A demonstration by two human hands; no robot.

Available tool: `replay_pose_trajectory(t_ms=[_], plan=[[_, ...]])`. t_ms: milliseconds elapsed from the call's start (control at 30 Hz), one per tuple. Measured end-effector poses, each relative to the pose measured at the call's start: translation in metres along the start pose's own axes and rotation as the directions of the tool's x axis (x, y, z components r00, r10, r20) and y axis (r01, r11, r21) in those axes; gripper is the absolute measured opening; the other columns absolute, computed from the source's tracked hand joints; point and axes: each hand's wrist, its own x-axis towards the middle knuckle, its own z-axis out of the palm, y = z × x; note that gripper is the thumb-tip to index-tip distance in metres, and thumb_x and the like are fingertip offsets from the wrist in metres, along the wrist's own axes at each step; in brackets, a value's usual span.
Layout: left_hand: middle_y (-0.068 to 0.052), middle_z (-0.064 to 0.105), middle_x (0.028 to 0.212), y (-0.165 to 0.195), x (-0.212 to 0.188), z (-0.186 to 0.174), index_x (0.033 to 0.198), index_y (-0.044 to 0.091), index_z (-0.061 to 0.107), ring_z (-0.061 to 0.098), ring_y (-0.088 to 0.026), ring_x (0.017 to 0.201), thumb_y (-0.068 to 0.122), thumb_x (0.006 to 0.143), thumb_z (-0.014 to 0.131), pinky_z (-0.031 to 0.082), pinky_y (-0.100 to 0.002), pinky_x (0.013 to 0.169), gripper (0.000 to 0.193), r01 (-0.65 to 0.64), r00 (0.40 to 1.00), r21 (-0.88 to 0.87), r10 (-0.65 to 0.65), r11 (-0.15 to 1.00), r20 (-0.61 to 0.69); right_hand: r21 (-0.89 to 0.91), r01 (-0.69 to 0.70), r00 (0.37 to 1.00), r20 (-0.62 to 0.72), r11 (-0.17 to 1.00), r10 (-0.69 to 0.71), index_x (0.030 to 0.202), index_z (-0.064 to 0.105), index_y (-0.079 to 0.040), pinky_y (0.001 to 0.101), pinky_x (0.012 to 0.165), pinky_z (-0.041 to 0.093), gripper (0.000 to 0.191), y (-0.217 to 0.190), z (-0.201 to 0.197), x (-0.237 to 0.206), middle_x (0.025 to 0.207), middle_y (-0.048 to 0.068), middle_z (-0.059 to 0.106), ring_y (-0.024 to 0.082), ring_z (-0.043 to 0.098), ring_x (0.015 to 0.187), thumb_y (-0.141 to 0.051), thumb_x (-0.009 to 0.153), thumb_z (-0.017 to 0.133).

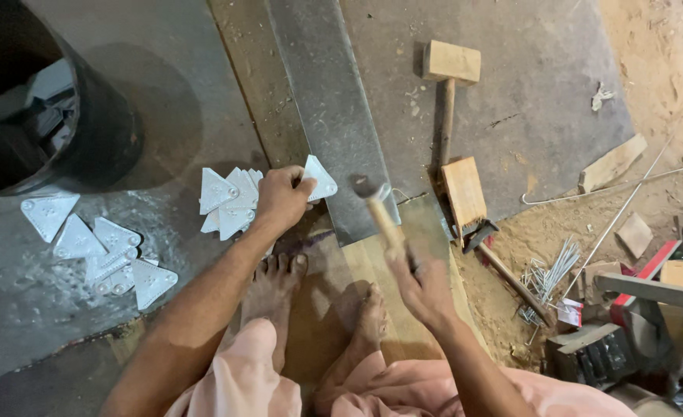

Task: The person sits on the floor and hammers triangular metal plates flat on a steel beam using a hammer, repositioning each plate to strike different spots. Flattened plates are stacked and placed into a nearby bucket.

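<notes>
My left hand (281,198) pinches a small triangular metal plate (320,178) against the edge of a long grey metal strip (328,108). Beside that hand lies a pile of similar triangular plates (229,199). My right hand (425,284) grips the wooden handle of a hammer (378,208), whose metal head hovers just right of the held plate, blurred. My bare feet (278,279) rest on a wooden plank below the hands.
More triangular plates (98,247) lie at the left near a black drum (44,100). A wooden mallet (449,73), a claw hammer (503,266), wood offcuts (611,164), loose nails (550,276) and a power tool (627,332) sit to the right on sandy ground.
</notes>
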Motion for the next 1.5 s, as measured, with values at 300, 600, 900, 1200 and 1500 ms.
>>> replay_pose_trajectory(t_ms=[300,600,900,1200,1500], plan=[[-0.02,0.073,0.083,0.0,-0.003,0.003,0.094,0.005,0.074,0.073,-0.036,0.082,0.028,0.086,0.07,0.055,-0.046,0.073,0.024,-0.071,0.997,0.092,0.073,0.993,-0.02,-0.44,0.156,0.97,-0.101,0.885,-0.222,0.107,0.064,-0.001,0.0487,0.061,0.046,0.039,0.001,0.009,0.008,0.077,0.023,0.066,0.042,0.062,0.065,-0.039,0.103,0.055],[-0.021,0.073,0.103,-0.107,-0.052,-0.104,0.11,0.008,0.072,0.068,-0.044,0.096,0.023,0.088,0.071,0.052,-0.051,0.082,0.026,0.026,0.917,0.309,0.1,0.951,-0.385,-0.057,-0.179,0.981,0.07,0.982,0.182,0.091,0.065,0.001,0.0518,0.064,0.039,0.052,0.132,0.011,0.053,0.071,0.025,0.052,0.035,0.049,0.064,-0.045,0.109,0.049],[-0.028,0.067,0.119,-0.167,-0.091,-0.3,0.132,0.004,0.066,0.061,-0.048,0.112,0.027,0.081,0.085,0.05,-0.054,0.097,0.059,0.239,0.777,0.652,0.261,0.719,-0.573,-0.429,-0.188,0.834,0.405,0.884,0.374,0.113,0.072,-0.016,0.0331,0.07,0.057,0.026,0.056,-0.007,0.016,0.088,0.01,0.072,0.022,0.068,0.078,-0.024,0.104,0.049],[-0.019,0.067,0.118,-0.108,-0.075,-0.311,0.132,0.014,0.065,0.061,-0.041,0.109,0.041,0.072,0.082,0.051,-0.053,0.087,0.067,0.237,0.914,0.807,0.159,0.541,-0.374,-0.115,0.322,0.879,0.405,0.94,-0.252,0.112,0.079,-0.009,0.0318,0.062,0.057,0.026,0.012,0.04,-0.001,0.081,0.005,0.077,0.014,0.07,0.065,-0.017,0.092,0.065],[0.001,0.069,0.116,-0.169,-0.145,0.059,0.119,0.024,0.062,0.068,-0.022,0.1,0.03,0.098,0.048,0.053,-0.044,0.078,0.026,-0.235,0.959,0.897,0.238,0.374,0.152,0.287,0.119,0.97,0.173,0.95,-0.173,0.11,0.077,0.0,0.027,0.068,0.054,0.025,-0.018,0.011,0.053,0.08,0.003,0.07,0.009,0.064,0.074,-0.014,0.097,0.061]])
